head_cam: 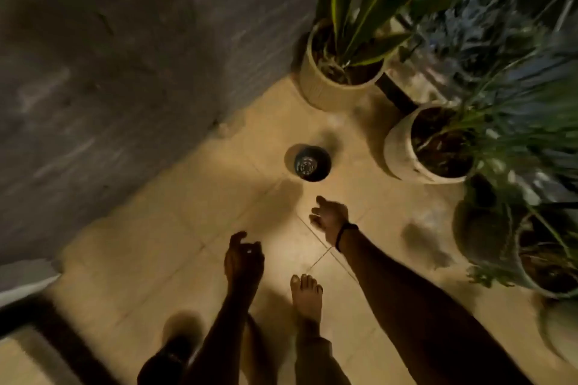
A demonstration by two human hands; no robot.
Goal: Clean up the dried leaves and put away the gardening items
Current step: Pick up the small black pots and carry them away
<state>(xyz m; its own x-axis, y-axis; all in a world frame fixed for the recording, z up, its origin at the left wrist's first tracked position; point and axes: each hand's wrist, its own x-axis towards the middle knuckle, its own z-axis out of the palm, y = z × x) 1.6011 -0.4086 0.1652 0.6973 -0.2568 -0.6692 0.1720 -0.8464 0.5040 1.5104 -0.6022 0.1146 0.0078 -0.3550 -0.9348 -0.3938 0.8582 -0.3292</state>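
A small dark round container [308,162] with a shiny top stands on the tiled floor [187,228] near the wall. My right hand [328,217] hangs a short way in front of it, fingers loosely curled, holding nothing. My left hand [242,256] is lower and to the left, fingers loosely curled, with nothing visible in it. The picture is blurred and dim.
A grey wall [125,72] runs along the left. Cream pots with plants stand at the back [322,84], at the right [403,147] and at the lower right [528,262]. My bare foot [306,294] is on the tiles. A dark object [169,356] sits at the bottom left.
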